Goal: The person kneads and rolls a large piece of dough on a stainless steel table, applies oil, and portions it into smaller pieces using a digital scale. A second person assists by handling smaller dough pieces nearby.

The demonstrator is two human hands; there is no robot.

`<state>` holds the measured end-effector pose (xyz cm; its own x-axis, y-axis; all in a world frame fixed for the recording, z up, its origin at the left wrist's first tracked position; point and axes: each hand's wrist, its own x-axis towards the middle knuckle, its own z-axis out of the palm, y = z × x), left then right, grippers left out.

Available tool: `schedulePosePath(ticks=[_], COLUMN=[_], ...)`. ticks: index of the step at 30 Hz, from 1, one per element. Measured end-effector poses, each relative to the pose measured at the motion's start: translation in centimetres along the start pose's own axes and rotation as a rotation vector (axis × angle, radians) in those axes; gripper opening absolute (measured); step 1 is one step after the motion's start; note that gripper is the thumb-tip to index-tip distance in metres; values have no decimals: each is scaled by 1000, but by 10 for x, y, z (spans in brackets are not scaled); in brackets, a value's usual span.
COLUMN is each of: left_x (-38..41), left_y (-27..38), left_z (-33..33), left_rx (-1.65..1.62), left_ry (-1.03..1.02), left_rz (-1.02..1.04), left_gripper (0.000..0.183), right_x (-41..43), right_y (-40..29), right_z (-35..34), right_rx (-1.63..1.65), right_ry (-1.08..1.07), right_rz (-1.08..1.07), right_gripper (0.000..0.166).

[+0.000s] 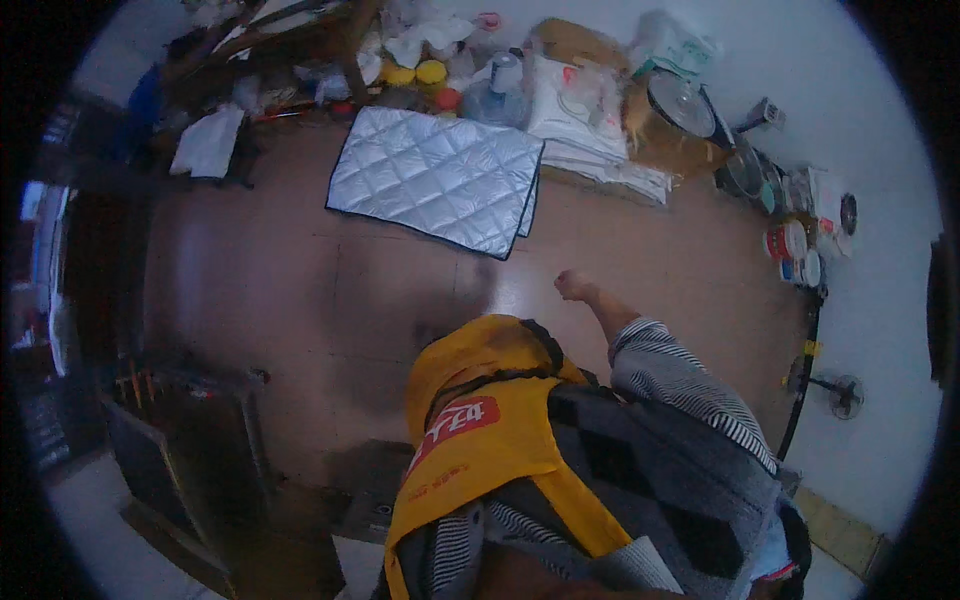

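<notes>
My right hand (576, 286) hangs above the tiled floor, its fingers curled, beyond a striped sleeve (660, 360); nothing shows in it. A silver quilted sheet with dark edging (435, 176) lies folded on the floor, ahead and to the left of that hand, apart from it. My left hand is out of view. Below the right hand is a yellow apron with red and white printing (487, 435), worn over grey and striped clothing.
White sacks (574, 105), a large clear water bottle (495, 101) and yellow-lidded jars line the far wall. A cardboard box (660, 139) holds pot lids. Tubs (787, 240) and a small fan (844, 394) are at right. A dark metal-framed object (187, 442) stands lower left.
</notes>
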<state>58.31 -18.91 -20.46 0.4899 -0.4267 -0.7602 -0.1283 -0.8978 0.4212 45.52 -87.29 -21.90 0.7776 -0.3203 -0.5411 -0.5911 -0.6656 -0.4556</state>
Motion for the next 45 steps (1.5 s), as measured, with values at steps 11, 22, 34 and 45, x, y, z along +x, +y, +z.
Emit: schedulePosePath(ticks=[11, 22, 34, 45], left_x=[156, 209, 196, 225], left_y=[99, 102, 146, 257], left_z=[-258, -307, -183, -204], left_rx=[-375, -230, 682, -315], left_ry=[221, 51, -42, -34], left_rz=[-113, -236, 621, -267], left_gripper=[25, 26, 27, 34], right_x=[-21, -18, 30, 9], right_y=[-34, -76, 42, 154], right_z=[5, 3, -104, -104], right_rx=[449, 717, 477, 673], right_ry=[-6, -20, 21, 128], right_rz=[336, 581, 563, 705], right_gripper=[31, 30, 22, 22])
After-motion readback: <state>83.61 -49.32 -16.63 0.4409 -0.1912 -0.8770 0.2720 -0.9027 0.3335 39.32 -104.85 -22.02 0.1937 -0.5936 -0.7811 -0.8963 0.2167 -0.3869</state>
